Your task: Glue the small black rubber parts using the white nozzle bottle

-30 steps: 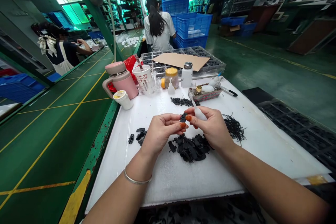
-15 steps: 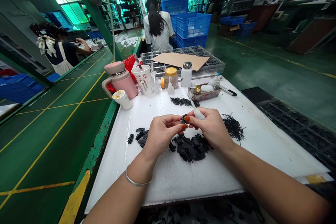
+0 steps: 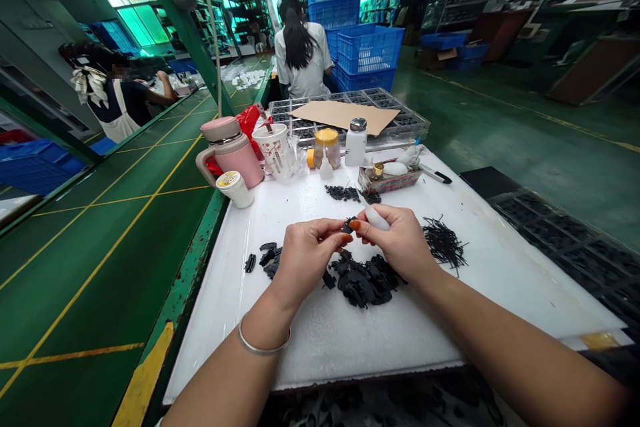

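Two hands work over white surface (image 3: 350, 347). At far left we note pink mug (image 3: 231, 150), with yellow-lidded cup (image 3: 235, 189) just beside it. Few loose black pieces (image 3: 265, 259) lie left of our left hand (image 3: 305, 257). Left fingers pinch small black part (image 3: 349, 225), held above surface between both hands. Our right hand (image 3: 400, 243) touches same part with fingertips, fingers clasped round white dropper bottle (image 3: 376, 217). Heap of black parts (image 3: 365, 280) lies beneath both hands. Bundle of thin black strips (image 3: 443, 243) lies just right of right hand.
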Tool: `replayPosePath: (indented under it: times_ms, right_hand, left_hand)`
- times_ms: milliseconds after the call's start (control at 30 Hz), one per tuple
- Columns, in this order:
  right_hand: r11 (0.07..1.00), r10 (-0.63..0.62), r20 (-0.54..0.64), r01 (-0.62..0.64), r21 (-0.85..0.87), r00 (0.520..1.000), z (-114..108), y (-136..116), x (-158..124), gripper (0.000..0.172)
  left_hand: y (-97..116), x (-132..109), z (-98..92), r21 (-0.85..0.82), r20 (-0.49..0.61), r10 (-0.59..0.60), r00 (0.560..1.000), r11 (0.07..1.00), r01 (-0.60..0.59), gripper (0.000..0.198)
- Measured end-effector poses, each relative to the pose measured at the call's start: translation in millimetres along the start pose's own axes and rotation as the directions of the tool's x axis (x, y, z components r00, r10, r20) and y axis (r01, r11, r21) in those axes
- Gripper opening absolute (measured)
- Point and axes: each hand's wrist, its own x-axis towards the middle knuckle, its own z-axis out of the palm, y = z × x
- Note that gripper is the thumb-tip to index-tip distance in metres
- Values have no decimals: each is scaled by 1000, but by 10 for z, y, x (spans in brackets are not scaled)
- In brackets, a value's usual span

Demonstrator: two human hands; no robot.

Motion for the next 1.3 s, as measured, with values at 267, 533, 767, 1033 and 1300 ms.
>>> replayPosePath:
  times_ms: [267,533,767,1033,1300]
  right_hand:
    - [991,-87,-23,89,98,996,-19,12,-38,31]
    - [972,-64,-70,78,221,996,-140,18,-10,29]
    - [975,-56,13,52,218,998,-149,5,-23,29]
    - [995,-31,86,22,100,996,-103,-44,-44,34]
    - [999,-51,153,49,16,987,-106,-51,-52,34]
  left_hand:
    - [61,53,-161,-134,74,-25,997,990,35,26]
    - [-160,265,-569,276,-192,93,977,961,-38,18]
    - [-331,317,-363,805,14,98,995,589,-70,19]
    - [-327,301,-334,790,53,87,995,605,-95,17]
    - [-135,217,-303,-2,83,-84,993,996,84,9]
